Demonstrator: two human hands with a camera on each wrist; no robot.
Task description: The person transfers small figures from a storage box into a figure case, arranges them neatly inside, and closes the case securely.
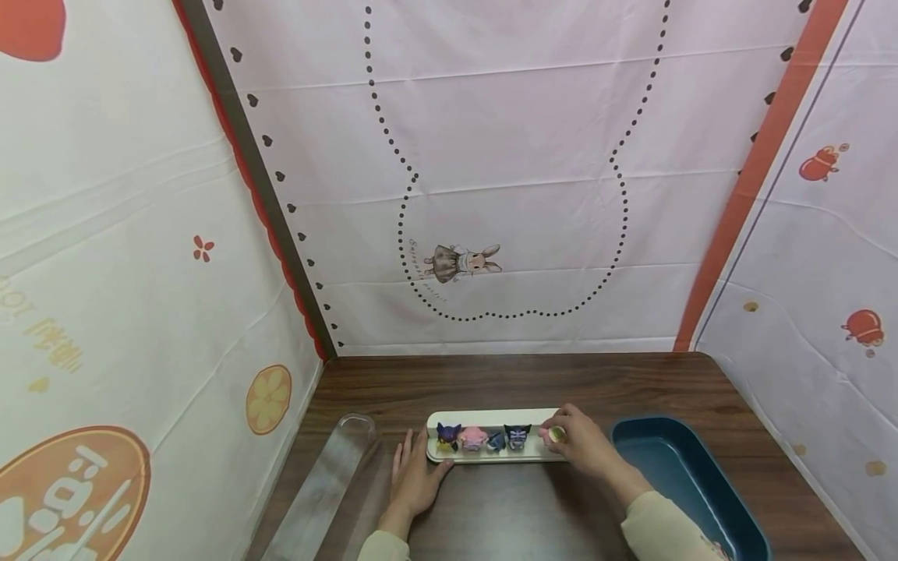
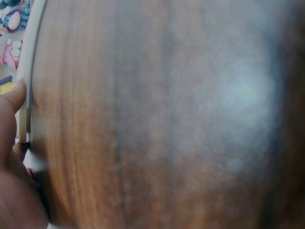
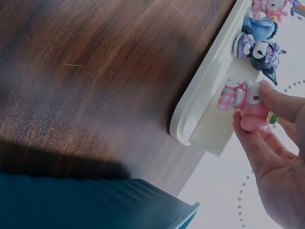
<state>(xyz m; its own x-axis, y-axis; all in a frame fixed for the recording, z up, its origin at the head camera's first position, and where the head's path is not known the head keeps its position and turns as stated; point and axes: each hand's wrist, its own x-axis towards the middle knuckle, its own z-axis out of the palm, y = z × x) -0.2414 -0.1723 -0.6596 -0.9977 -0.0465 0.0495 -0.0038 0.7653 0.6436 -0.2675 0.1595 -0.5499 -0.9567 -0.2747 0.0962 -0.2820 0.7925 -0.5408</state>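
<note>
A long cream tray (image 1: 491,417) lies across the table with several small cartoon figurines in a row. From the left come a purple-and-yellow one (image 1: 447,435), a pink one (image 1: 473,439), a blue one (image 1: 496,442) and a dark-eared one (image 1: 516,436). My left hand (image 1: 414,485) grips the tray's left end, its thumb on the front rim. Over the right end, my right hand (image 1: 585,446) pinches a pink figurine (image 3: 255,109) between thumb and fingers. In the right wrist view this figurine has a pink checked outfit and is beside the dark-eared one.
To the right stands a deep teal bin (image 1: 673,425), close to my right forearm. A long clear plastic cover (image 1: 324,487) lies at the left on the brown wooden table (image 1: 393,378). Printed cloth (image 1: 519,234) hangs behind and along both sides.
</note>
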